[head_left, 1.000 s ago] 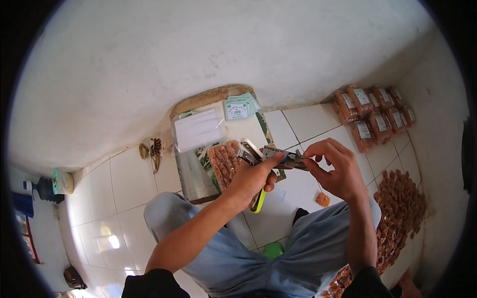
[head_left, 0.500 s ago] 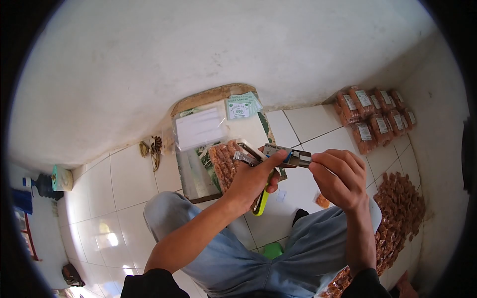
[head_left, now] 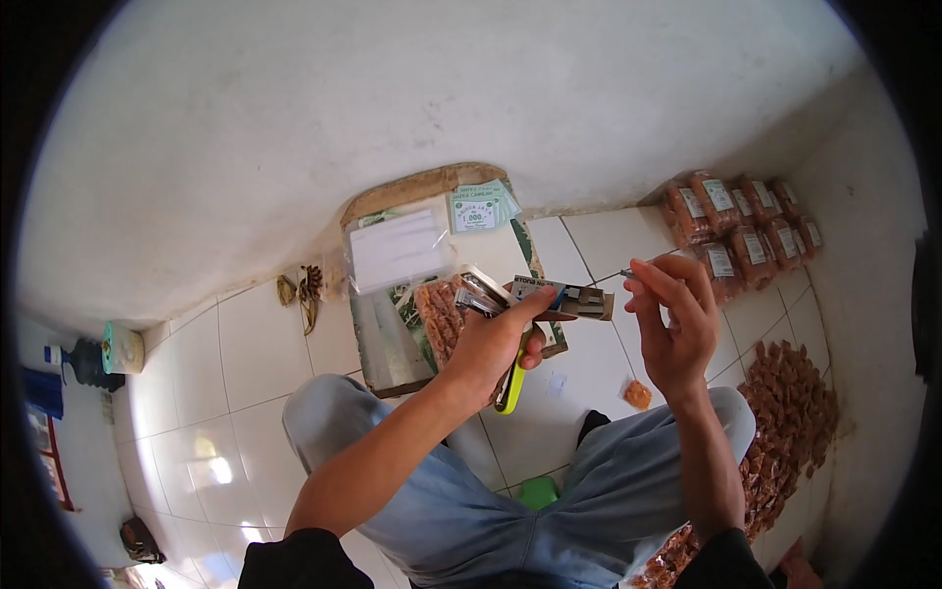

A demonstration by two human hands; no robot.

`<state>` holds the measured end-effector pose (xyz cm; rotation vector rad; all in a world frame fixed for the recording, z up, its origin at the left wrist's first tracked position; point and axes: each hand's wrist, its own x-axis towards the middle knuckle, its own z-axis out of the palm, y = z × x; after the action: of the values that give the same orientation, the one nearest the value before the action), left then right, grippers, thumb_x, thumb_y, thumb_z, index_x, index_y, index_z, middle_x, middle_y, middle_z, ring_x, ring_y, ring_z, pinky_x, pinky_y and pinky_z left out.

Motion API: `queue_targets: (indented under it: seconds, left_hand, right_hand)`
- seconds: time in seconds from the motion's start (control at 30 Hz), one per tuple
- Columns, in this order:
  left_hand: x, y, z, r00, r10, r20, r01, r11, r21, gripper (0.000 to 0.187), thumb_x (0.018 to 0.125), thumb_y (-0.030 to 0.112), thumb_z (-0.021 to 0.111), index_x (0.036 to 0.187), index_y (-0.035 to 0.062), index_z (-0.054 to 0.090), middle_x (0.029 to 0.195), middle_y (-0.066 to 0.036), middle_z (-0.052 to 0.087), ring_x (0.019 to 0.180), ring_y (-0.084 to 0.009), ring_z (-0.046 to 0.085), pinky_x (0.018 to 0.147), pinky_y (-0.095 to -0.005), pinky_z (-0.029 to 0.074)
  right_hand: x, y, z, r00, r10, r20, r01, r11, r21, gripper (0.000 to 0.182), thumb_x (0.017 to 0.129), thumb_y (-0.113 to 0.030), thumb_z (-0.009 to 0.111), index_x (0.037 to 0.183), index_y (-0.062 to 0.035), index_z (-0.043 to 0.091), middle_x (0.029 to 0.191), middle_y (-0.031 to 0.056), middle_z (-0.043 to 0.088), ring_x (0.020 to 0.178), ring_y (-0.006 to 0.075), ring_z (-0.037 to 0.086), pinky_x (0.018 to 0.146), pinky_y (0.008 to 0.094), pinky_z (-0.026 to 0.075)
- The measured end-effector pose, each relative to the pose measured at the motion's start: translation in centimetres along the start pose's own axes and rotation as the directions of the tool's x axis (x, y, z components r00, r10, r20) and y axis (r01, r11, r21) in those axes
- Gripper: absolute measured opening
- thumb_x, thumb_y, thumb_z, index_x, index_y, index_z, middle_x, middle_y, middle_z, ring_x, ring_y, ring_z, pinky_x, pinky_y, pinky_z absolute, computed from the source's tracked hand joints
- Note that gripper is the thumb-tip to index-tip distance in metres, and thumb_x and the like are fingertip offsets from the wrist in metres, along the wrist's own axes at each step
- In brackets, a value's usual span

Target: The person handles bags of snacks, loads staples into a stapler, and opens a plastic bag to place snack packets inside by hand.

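Left hand: grip clasping two things at once, a yellow-green stapler and a card staple box, centre of frame. Right hand: grip pinched, fingertips on a small metallic strip, right of centre.

By size. Pale wall, scuffed, across top of frame. White tiled floor below it, spreading left and right. Low table just above centre, upper rim brown and worn. Heap of small brown packets, loose on floor, lower right. Stack of labelled packs, upper right, near wall. On table: white sheets in clear plastic, left side; clear pack of brown lumps, partly hidden by left hand; fanned label cards, top edge, "1.000" legible.

Stapler slants through left palm: yellow-green end down, metal end upper left, in front of pack. Staple box lettered ETONA, right end open. Lone orange packet on floor, below right hand. Strip just beside box's open end, apart from it; too small for detail.
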<state>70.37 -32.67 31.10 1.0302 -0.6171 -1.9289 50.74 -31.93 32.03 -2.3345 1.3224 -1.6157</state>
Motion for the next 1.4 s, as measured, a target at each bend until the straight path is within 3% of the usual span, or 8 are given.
queue_targets:
  seconds: [0.07,0.1,0.17,0.27,0.73,0.93,1.13,1.4]
  left_hand:
    - [-0.2,0.1,0.2,1.0,-0.001,-0.006,0.001,1.0,0.015,0.019,0.088,0.017,0.065,0.096,0.0052,0.053,0.088,-0.011,0.064,0.052,-0.0075,0.047,0.041,-0.0211,0.036]
    - [-0.3,0.1,0.3,1.0,-0.002,-0.012,0.002,1.0,0.029,0.019,0.088,0.017,0.065,0.096,0.0052,0.053,0.088,-0.011,0.064,0.052,-0.0073,0.047,0.041,-0.0209,0.036]
    - [-0.4,0.0,0.3,1.0,0.007,-0.012,-0.006,0.999,0.051,0.017,0.09,0.018,0.064,0.094,0.0044,0.054,0.087,-0.011,0.064,0.052,-0.0071,0.046,0.041,-0.021,0.036]
    - [-0.2,-0.3,0.2,1.0,0.018,-0.01,-0.017,0.998,0.061,0.017,0.091,0.019,0.062,0.092,0.0036,0.055,0.085,-0.01,0.064,0.051,-0.0068,0.045,0.041,-0.0211,0.037]
    - [-0.4,0.0,0.0,1.0,0.01,-0.012,-0.01,1.0,0.029,0.022,0.089,0.017,0.065,0.1,0.0058,0.051,0.091,-0.012,0.065,0.055,-0.0059,0.046,0.042,-0.0202,0.036]
    - [-0.3,0.1,-0.1,0.999,0.021,-0.048,-0.019,0.999,0.037,0.019,0.091,0.022,0.063,0.093,0.0052,0.054,0.084,-0.005,0.059,0.056,-0.006,0.046,0.043,-0.0204,0.037]
    - [-0.3,-0.2,0.0,0.998,0.029,-0.053,-0.026,0.998,0.051,0.022,0.091,0.024,0.064,0.096,0.0051,0.053,0.082,-0.004,0.058,0.054,-0.0059,0.045,0.043,-0.0199,0.037]
    - [-0.2,0.0,-0.1,1.0,0.024,-0.001,-0.024,0.999,-0.033,0.024,0.091,0.025,0.065,0.097,0.0054,0.053,0.083,-0.005,0.058,0.053,-0.006,0.045,0.043,-0.0201,0.037]
  right_hand:
    - [-0.1,-0.5,0.2,0.964,0.254,0.076,-0.265,0.927,0.265,0.024,0.085,0.006,0.064,0.108,-0.0021,0.066,0.09,0.007,0.061,0.082,0.0139,0.063,0.061,0.025,0.051]
    - [-0.1,-0.6,0.2,0.964,0.254,0.076,-0.265,0.927,0.265,0.024,0.085,0.006,0.064,0.108,-0.0021,0.066,0.09,0.007,0.061,0.082,0.0139,0.063,0.061,0.025,0.051]
    - [-0.1,-0.9,0.1,0.891,0.41,0.194,-0.45,0.745,0.493,0.021,0.089,0.003,0.059,0.11,-0.0019,0.064,0.095,0.0054,0.062,0.084,0.0122,0.062,0.065,0.0235,0.051]
    - [-0.3,-0.7,-0.1,0.853,0.468,0.233,-0.518,0.702,0.489,0.021,0.092,0.001,0.056,0.113,-0.0003,0.062,0.098,0.0065,0.064,0.085,0.0122,0.063,0.069,0.0232,0.05]
    - [0.6,-0.3,-1.0,0.727,0.605,0.324,-0.652,0.462,0.601,0.022,0.091,-0.006,0.061,0.111,0.0033,0.063,0.087,0.0084,0.065,0.076,0.0133,0.06,0.065,0.0264,0.046]
    - [0.8,-0.1,-0.8,0.628,0.662,0.409,-0.717,0.289,0.634,0.023,0.09,-0.009,0.063,0.11,0.0025,0.064,0.088,0.0084,0.066,0.075,0.013,0.06,0.064,0.0276,0.047]
    - [-0.1,0.5,1.2,0.567,0.769,0.295,-0.7,0.262,0.664,0.028,0.093,-0.012,0.06,0.118,0.0001,0.06,0.095,0.0062,0.067,0.088,0.0163,0.065,0.074,0.0299,0.053]
    - [-0.5,-0.6,2.5,0.526,0.742,0.416,-0.707,0.11,0.699,0.036,0.091,-0.012,0.064,0.123,0.0026,0.057,0.11,0.0093,0.063,0.096,0.0163,0.061,0.081,0.0332,0.053]
